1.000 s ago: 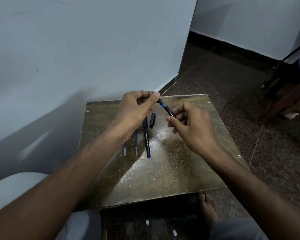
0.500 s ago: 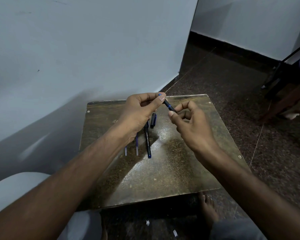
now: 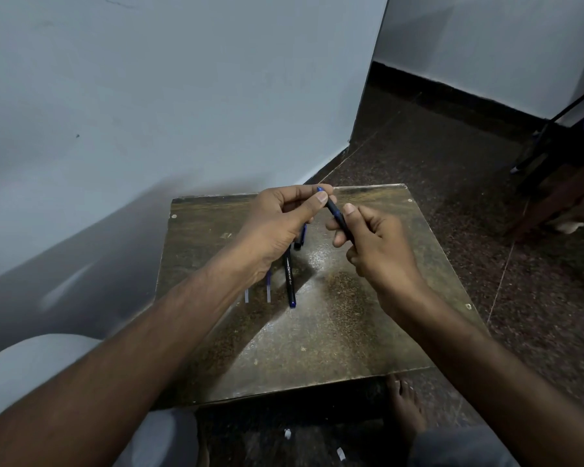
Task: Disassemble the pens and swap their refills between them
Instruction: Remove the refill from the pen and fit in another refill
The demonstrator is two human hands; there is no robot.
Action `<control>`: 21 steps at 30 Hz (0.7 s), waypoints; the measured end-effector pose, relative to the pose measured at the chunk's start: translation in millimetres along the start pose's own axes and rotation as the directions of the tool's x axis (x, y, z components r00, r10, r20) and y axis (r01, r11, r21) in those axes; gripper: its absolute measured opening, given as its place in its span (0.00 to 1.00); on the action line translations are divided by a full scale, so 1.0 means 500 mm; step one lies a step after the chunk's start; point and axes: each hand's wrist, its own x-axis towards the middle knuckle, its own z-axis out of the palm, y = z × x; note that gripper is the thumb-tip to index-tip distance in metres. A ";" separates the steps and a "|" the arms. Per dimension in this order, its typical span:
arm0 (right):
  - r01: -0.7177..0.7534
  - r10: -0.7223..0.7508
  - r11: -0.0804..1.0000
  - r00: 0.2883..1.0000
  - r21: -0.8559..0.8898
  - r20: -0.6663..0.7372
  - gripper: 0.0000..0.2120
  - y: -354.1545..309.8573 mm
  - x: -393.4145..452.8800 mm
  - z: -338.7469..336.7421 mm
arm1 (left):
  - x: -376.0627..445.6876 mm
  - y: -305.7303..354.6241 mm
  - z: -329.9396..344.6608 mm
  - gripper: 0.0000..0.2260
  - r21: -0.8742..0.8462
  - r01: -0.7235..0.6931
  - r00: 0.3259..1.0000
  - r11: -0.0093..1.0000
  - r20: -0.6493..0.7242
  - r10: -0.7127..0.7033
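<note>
With both hands' fingers pinching the light, stiff, slippery pen (image 3: 334, 212) at frame centre, grip each end firmly.

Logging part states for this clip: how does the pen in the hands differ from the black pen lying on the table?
The held pen is lifted off the table, gripped by the left hand and right hand; the lying pen rests flat, untouched. The held pen slants across the view; the lying pen points roughly towards the camera. Hands hide much of the held pen; the lying pen shows white lettering. Both look dark with blue parts.
</note>
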 end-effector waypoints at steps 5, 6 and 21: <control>0.010 -0.010 0.999 1.000 0.040 -0.004 0.12 -0.007 0.005 -0.002 | -0.001 0.001 0.006 0.05 -0.005 -0.029 1.000 1.000 -0.009 0.029; 0.014 -0.014 1.000 1.000 -0.005 -0.008 0.11 -0.005 0.005 -0.002 | 0.000 0.002 0.005 0.05 -0.006 -0.028 1.000 1.000 -0.007 0.028; -0.045 0.044 0.999 0.998 0.010 0.042 0.16 -0.003 -0.003 -0.005 | 0.000 0.000 0.003 0.05 -0.017 -0.013 1.000 1.000 -0.015 0.013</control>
